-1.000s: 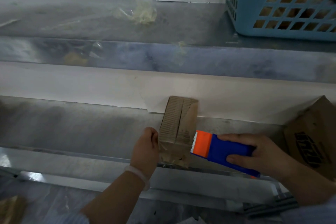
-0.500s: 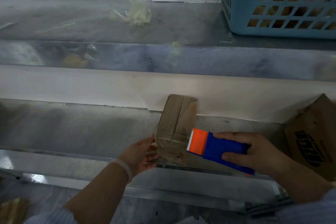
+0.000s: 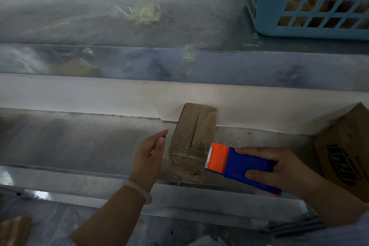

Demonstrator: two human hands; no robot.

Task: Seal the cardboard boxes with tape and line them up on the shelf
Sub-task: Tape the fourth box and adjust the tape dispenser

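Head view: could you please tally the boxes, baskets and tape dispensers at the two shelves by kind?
Cardboard boxes: 2 (small box, printed box)
Blue basket: 1
Tape dispenser: 1
Total: 4

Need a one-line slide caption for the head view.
Small box stands on the metal shelf; left hand open beside it, right hand holds a tape dispenser at its side.

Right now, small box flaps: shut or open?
Shut. The small box has flaps flat, meeting at a seam; glossy tape covers its near end.
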